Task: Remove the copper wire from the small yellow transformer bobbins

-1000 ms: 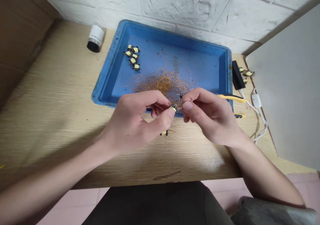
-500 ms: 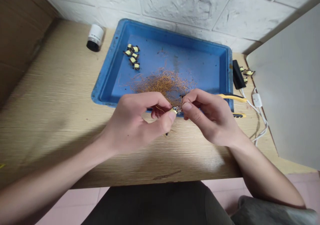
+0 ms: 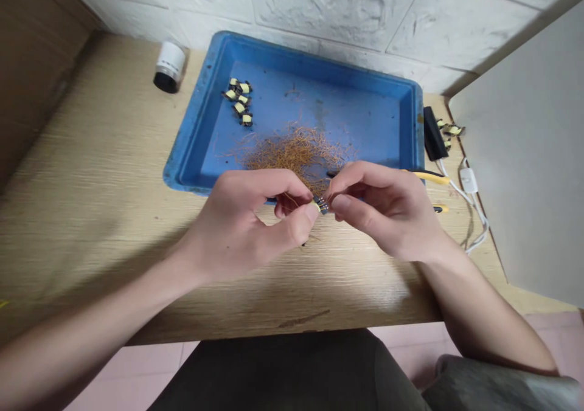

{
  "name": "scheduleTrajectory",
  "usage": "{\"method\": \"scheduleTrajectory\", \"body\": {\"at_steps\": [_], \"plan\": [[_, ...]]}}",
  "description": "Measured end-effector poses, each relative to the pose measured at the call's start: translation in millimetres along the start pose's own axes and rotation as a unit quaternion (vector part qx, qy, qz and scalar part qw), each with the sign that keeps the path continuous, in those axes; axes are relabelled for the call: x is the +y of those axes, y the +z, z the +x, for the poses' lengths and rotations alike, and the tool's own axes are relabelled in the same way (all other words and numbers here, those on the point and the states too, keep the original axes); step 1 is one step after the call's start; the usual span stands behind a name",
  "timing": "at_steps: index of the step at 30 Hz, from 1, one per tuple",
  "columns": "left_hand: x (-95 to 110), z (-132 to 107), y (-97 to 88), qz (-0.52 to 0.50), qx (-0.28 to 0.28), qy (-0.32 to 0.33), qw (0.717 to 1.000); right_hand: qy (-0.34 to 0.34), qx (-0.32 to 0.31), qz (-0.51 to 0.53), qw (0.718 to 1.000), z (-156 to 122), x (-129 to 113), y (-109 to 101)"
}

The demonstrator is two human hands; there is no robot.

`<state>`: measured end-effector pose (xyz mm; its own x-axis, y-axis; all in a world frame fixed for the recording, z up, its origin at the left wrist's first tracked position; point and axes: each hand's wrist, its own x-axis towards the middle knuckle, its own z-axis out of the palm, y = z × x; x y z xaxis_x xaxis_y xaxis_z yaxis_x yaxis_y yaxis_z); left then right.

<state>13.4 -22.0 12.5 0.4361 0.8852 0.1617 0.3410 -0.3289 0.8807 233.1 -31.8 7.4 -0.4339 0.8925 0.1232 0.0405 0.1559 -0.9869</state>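
My left hand [image 3: 260, 222] pinches a small transformer [image 3: 316, 204] with yellow tape and a dark base between thumb and forefinger. A row of metal pins on it points right, and a thin copper wire trails off behind the fingers. Right beside the pins is my right hand [image 3: 383, 207], thumb and forefinger bent around a fine wire end [image 3: 329, 184]; its tip is partly covered. Both hands are held over the front rim of a blue tray [image 3: 187, 162]. In the tray lies a tangled heap of copper wire clippings [image 3: 292, 149].
Several yellow-taped transformers [image 3: 240, 102] sit in the tray's left part. Yellow-and-black pliers handles [image 3: 431, 177] stick out past my right hand. A black block [image 3: 434, 134], a white cable [image 3: 477, 216] and more transformers [image 3: 452, 129] lie at right. A white-labelled bottle [image 3: 170, 65] stands at back left.
The right hand's forefinger and thumb have shifted slightly at the pins, and the transformer has turned a little, showing more of its dark base. The left hand keeps its pinch.
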Motion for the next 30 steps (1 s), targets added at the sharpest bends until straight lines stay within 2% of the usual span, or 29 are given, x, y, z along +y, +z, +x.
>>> {"method": "scheduleTrajectory", "body": {"at_steps": [18, 25, 30], "plan": [[-3.6, -0.1, -4.0, -0.010, -0.032, 0.007, 0.999, 0.045, -0.013, 0.011, 0.999, 2.7, -3.5, -1.5], [-5.5, 1.5, -2.8, -0.022, -0.041, -0.013, 0.999, 0.052, -0.030, -0.012, 0.998, 0.8, -4.8, -1.5], [-6.1, -1.7, -3.8, -0.027, -0.060, 0.000, 0.998, 0.060, -0.031, -0.006, 0.998, 1.2, -5.4, -2.3]]}}
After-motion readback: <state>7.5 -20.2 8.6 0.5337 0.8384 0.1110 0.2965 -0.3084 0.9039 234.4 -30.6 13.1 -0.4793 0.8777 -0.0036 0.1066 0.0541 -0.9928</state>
